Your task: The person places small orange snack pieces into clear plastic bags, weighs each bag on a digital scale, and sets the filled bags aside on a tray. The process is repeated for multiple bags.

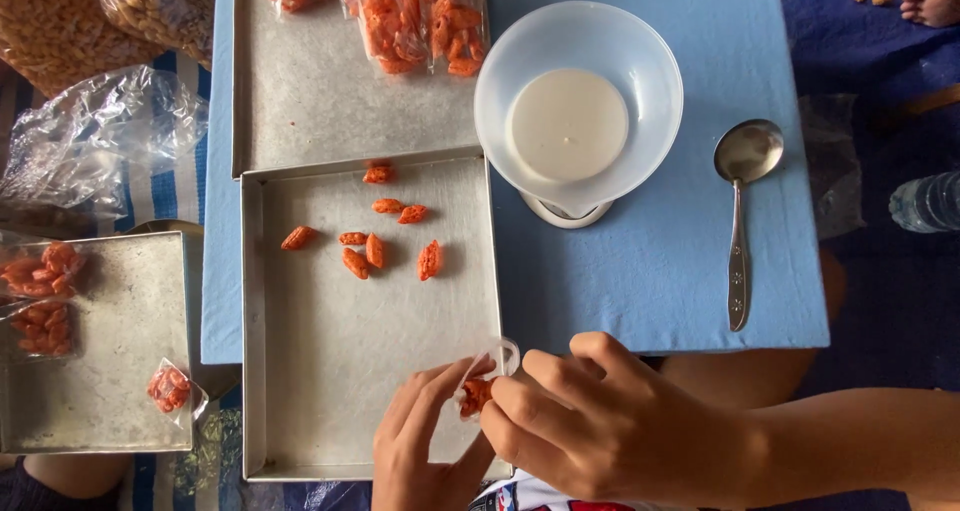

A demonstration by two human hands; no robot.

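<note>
Small clear packet (482, 383) of orange snacks sits pinched between both hands at the near edge of the metal tray (320, 411). The left hand (420, 441) closes its fingertips on the packet's lower left side, and the right hand (590, 421) grips its right side and top, fingers curled over the plastic (the packet's open mouth shows just above the right hand's knuckles). Both hands are closed on the packet, which is held just over the tray's front right corner.

Farther back on the same tray lie loose orange snack pieces (375, 241), scattered and mostly apart from each other. A second tray (300, 91) behind it carries filled bags of snacks (415, 16). To the right, on the blue counter (680, 261), a translucent white bowl (578, 101) rests on a small scale, and a metal spoon (742, 211) lies beside it. A third tray (110, 371) at the left holds several sealed packets (170, 386), with a crumpled clear plastic bag (100, 131) beyond it.
</note>
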